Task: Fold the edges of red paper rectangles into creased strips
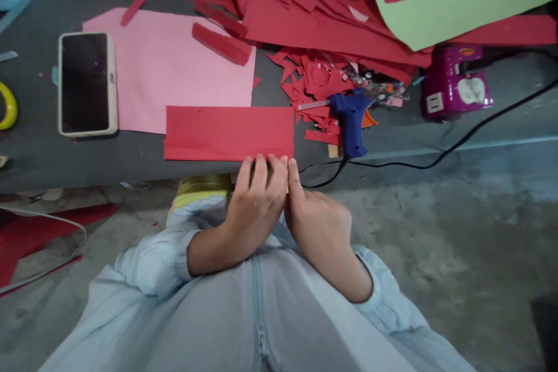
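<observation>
The red strip (229,131) lies lengthwise along the near edge of the desk (135,164), overlapping a pink sheet (178,70), probably so both hands get easy access to its near side. The left hand (261,197) has fingertips lined up by the strip's near right corner, with the right hand's (320,224) index fingertip right beside them. Looks like they're steadying that corner, but the undersides are hidden, so can't tell if either grip is actually pinched. Glue gun's (351,119) just right, handily close; red scraps (318,78) sit behind it, phone (85,84) off left, likely out of the way.
</observation>
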Available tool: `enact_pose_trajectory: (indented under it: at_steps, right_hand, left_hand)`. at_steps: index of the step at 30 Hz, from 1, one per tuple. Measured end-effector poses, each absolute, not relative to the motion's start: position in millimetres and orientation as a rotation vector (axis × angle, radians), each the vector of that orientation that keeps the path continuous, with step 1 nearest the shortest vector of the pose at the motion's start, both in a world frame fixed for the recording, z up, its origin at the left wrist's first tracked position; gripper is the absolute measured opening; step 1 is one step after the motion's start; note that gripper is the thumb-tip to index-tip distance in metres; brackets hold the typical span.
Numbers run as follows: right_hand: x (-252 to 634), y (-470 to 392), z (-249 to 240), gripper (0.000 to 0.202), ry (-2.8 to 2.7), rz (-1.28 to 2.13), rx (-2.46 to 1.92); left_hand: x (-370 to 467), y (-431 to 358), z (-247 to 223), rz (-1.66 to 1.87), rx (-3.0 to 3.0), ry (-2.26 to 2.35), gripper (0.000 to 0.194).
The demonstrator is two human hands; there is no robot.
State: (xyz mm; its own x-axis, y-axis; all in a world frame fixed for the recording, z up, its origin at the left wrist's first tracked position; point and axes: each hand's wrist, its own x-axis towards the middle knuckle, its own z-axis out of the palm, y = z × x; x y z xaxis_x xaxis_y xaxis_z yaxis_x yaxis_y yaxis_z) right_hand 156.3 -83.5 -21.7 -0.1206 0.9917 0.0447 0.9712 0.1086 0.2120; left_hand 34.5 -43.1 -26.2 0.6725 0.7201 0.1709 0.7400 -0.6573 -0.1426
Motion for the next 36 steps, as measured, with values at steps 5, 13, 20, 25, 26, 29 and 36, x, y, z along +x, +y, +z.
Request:
enact_pose_trajectory:
  at_steps: [5,13,20,25,26,29,36]
  right_hand:
    - [154.4,-83.1,-19.3,0.051,2.225,0.348,2.018]
    - [154.1,-85.2,-18.7,0.051,2.200,0.345,1.983]
    - [153.0,-85.8,-19.0,0.056,2.107,0.318,1.977]
    - [151.7,-84.3,-17.7,0.056,2.103,0.323,1.963]
    - [151.4,-84.2,-17.5,0.056,2.093,0.309,1.967]
    - [151.2,-84.5,-17.7,0.057,2.067,0.273,1.989]
    - [154.9,-81.0,-15.6,0.050,2.155,0.309,1.963]
  left_hand:
    - [35.1,-44.6,-28.3,-0.160,-2.704,-1.134,0.041]
    - [10.0,-44.6,-32.3,-0.364,-2.405,-1.122,0.029]
    - [-14.5,-40.7,-32.0,-0.266,-2.390,-1.392,0.031]
    - [-34.7,-35.2,-24.9,-0.172,-2.341,-1.471,0.031]
    - [-39.5,-34.1,-23.5,-0.181,-2.343,-1.485,0.032]
    - [-53.6,-32.1,-20.6,-0.184,-2.369,-1.551,0.036]
    - [-68.7,-29.9,-16.3,-0.166,-2.404,-1.570,0.035]
